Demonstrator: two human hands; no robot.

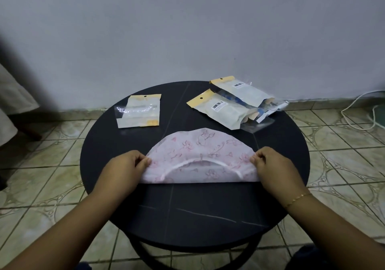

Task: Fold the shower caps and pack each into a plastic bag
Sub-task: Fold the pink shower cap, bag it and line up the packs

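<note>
A pale pink shower cap (pixel 200 144) with a flower print lies flat on the round black table (pixel 193 207), folded into a half circle with its straight edge toward me. My left hand (pixel 127 167) pinches its left corner. My right hand (pixel 275 165) pinches its right corner. One flat plastic bag (pixel 139 111) with a yellow header lies at the back left of the table. Two more bags, a near bag (pixel 223 109) and a far bag (pixel 243 91), lie overlapped at the back right.
A grey wall stands behind the table. Patterned floor tiles (pixel 343 144) surround it. A white cable (pixel 362 111) runs along the floor at the right. Pale cloth (pixel 12 103) hangs at the left edge. Bare tabletop lies between the cap and me.
</note>
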